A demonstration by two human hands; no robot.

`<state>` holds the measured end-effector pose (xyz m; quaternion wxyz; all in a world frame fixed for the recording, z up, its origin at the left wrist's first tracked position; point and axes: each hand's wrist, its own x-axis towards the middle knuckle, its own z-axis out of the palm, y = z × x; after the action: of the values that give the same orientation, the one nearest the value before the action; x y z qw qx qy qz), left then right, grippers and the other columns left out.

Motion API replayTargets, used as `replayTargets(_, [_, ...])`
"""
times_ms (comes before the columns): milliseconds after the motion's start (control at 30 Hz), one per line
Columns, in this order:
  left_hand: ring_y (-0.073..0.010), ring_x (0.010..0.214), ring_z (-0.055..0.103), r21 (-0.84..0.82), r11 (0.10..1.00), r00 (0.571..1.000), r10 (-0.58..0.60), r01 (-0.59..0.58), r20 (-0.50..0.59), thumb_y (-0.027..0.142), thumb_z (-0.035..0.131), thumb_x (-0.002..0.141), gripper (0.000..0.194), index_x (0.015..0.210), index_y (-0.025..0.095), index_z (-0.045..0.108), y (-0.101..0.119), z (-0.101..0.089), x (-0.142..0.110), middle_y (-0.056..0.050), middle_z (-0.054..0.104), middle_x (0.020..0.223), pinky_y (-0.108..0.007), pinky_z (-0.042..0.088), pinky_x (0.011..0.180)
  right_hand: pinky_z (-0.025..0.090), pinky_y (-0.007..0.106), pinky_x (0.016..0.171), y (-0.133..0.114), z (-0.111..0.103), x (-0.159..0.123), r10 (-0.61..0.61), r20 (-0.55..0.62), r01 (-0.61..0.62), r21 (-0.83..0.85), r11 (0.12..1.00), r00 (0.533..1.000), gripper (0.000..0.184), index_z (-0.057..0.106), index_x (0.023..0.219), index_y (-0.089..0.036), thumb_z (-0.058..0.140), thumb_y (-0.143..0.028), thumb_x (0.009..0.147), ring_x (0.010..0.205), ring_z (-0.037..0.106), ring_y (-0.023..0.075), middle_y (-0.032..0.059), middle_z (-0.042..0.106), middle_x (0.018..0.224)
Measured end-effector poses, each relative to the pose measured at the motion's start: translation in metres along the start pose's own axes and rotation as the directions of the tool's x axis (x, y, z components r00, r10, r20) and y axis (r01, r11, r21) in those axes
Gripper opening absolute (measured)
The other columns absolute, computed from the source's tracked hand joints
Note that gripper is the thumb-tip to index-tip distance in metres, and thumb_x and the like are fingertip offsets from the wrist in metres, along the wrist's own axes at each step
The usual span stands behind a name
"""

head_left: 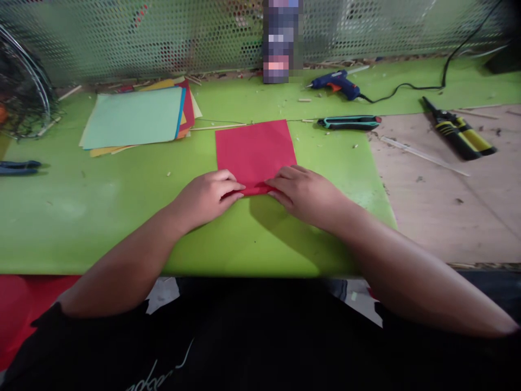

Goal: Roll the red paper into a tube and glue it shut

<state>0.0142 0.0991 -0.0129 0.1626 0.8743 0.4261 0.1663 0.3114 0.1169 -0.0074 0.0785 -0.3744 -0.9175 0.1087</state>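
Note:
A sheet of red paper (255, 151) lies flat on the green tabletop, its near edge turned up in a narrow fold or roll. My left hand (214, 191) pinches the left part of that near edge between thumb and fingers. At the right part of the same edge, my right hand (299, 190) does likewise, fingers on top and thumb at the front. A short stretch of the folded edge shows between the two hands. The fingers cover both near corners.
Back left is a stack of coloured paper (134, 118). A blue glue gun (340, 82) with a black cord lies back right, near a utility knife (349, 123) and yellow-black pliers (459, 130). Another tool (20, 167) sits far left. Behind stands a perforated screen (163, 38).

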Motion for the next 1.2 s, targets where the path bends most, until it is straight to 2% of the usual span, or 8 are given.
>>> replayTargets(133, [-0.0268,0.105,0.08,0.045,0.999,1.0,0.012,-0.011,-0.025,0.03,0.067,0.113,0.025,0.131,0.02,0.082,0.0,0.001,0.001,-0.01,0.084,0.121,-0.043,0.063,0.094,0.052,0.041,0.095,0.0,0.002,0.003,0.032,-0.027,-0.031,0.033,0.999,0.999,0.031,0.078,0.129,-0.013,0.055,-0.03,0.117,0.109,0.07,0.0303,0.0157,0.078,0.117])
replayTargets(300, [-0.0276,0.104,0.078,0.116,0.993,0.999,0.038,-0.036,-0.009,0.032,0.068,0.113,0.021,0.124,0.02,0.082,0.001,0.0,0.001,-0.009,0.084,0.118,-0.043,0.061,0.093,0.051,0.041,0.091,-0.001,0.006,0.005,0.049,-0.05,-0.05,-0.011,0.999,0.998,0.029,0.079,0.122,-0.015,0.053,-0.029,0.118,0.108,0.07,0.03,0.0153,0.079,0.116])
replayTargets(400, [-0.0275,0.106,0.077,0.114,0.993,1.0,0.025,-0.025,0.008,0.036,0.074,0.11,0.028,0.132,0.02,0.08,-0.001,0.001,0.0,-0.009,0.08,0.124,-0.043,0.062,0.092,0.05,0.041,0.09,-0.004,0.008,0.007,0.068,-0.038,-0.07,-0.057,0.996,0.997,0.034,0.08,0.124,-0.015,0.05,-0.03,0.119,0.107,0.07,0.0292,0.0153,0.079,0.116])
replayTargets(533, [-0.0257,0.103,0.075,0.106,0.994,1.0,0.013,-0.012,-0.009,0.033,0.071,0.111,0.029,0.134,0.018,0.081,-0.004,0.005,0.001,-0.011,0.075,0.124,-0.042,0.062,0.09,0.05,0.041,0.089,-0.005,0.008,0.007,0.081,-0.027,-0.084,-0.102,0.991,0.996,0.04,0.082,0.126,-0.015,0.046,-0.032,0.121,0.107,0.069,0.0286,0.0151,0.077,0.118])
replayTargets(733, [-0.0282,0.108,0.075,0.095,0.995,1.0,0.027,-0.028,0.013,0.029,0.066,0.113,0.031,0.14,0.018,0.076,-0.005,0.006,0.003,-0.011,0.078,0.123,-0.045,0.062,0.095,0.049,0.041,0.083,-0.004,0.007,0.005,0.052,-0.01,-0.053,-0.155,0.986,0.999,0.034,0.079,0.134,-0.014,0.057,-0.034,0.116,0.106,0.068,0.0299,0.0175,0.073,0.123])
replayTargets(967, [-0.0288,0.106,0.076,0.13,0.991,0.999,0.023,-0.019,-0.032,0.035,0.065,0.114,0.02,0.124,0.022,0.077,-0.009,0.004,0.004,-0.01,0.082,0.118,-0.046,0.06,0.095,0.045,0.04,0.084,-0.003,0.008,0.007,0.06,-0.06,-0.066,-0.111,0.992,0.996,0.032,0.077,0.128,-0.016,0.05,-0.029,0.118,0.103,0.066,0.0289,0.0144,0.08,0.112])
replayTargets(1100, [-0.0283,0.11,0.074,0.142,0.989,0.996,0.051,-0.041,-0.067,0.033,0.059,0.116,0.027,0.124,0.02,0.081,-0.009,0.006,0.006,-0.012,0.077,0.123,-0.046,0.06,0.099,0.045,0.04,0.087,-0.003,0.008,0.009,0.059,-0.051,-0.066,-0.145,0.987,0.997,0.039,0.079,0.128,-0.016,0.043,-0.03,0.121,0.108,0.067,0.0289,0.0158,0.079,0.121])
replayTargets(1200, [-0.0283,0.108,0.073,0.145,0.989,0.997,0.042,-0.032,-0.068,0.034,0.064,0.114,0.028,0.127,0.018,0.083,-0.011,0.007,0.006,-0.013,0.075,0.122,-0.046,0.061,0.098,0.045,0.04,0.084,-0.004,0.009,0.01,0.089,-0.05,-0.096,-0.175,0.98,0.995,0.042,0.081,0.131,-0.017,0.043,-0.032,0.121,0.108,0.067,0.0289,0.0162,0.076,0.125])
